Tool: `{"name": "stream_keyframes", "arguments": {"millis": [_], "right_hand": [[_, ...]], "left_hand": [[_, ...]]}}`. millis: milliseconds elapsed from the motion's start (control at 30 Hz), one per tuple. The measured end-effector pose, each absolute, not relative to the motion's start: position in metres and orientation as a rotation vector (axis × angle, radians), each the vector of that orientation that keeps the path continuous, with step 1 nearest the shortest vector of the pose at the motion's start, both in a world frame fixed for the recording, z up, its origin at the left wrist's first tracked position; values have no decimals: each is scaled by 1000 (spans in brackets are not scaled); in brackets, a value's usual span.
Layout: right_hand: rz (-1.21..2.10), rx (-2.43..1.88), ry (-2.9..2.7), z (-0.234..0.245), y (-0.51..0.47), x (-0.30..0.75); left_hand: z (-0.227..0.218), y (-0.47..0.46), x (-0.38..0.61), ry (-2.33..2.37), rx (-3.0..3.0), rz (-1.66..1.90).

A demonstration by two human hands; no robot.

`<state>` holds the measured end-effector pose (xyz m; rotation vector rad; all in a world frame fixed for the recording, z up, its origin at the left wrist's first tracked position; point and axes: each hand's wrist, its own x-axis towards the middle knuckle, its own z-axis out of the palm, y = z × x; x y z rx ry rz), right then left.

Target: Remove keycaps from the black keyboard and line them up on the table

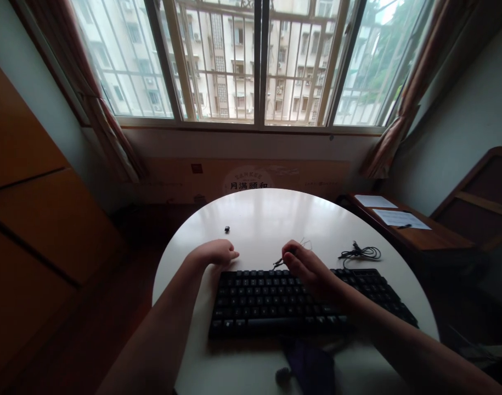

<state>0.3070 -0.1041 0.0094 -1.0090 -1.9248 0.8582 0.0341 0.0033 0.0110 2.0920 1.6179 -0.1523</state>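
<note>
A black keyboard lies across the white round table. My right hand is closed above its back edge, gripping a small tool with thin wire loops at one end and a dark prong-like end at the other. The fingers cover the tool's middle. My left hand rests near the keyboard's back left corner, its fingers curled and one digit pointing right; whatever it may hold is hidden. Beyond it sits a small black piece, perhaps a keycap.
A coiled black cable lies behind the keyboard's right part. Near the front edge are a dark purple cloth and a blurred black object. Papers and a pen lie on a wooden side table at right.
</note>
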Motion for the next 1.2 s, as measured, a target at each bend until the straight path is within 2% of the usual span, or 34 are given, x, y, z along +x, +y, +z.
{"name": "stream_keyframes", "arguments": {"millis": [200,533,867,1200], "right_hand": [[937,-863,-2109,26,-96,261],[1010,-927,-1932,-21,-60,218],[936,-941,-2017,-23,-64,221],[763,-936,-2331,-14,-76,220]], "left_hand": [[3,8,38,1419,2099,-124],[3,10,13,1000,1659,-153],[-7,16,8,990,1650,-185],[-1,8,12,1058,1659,-147]]}}
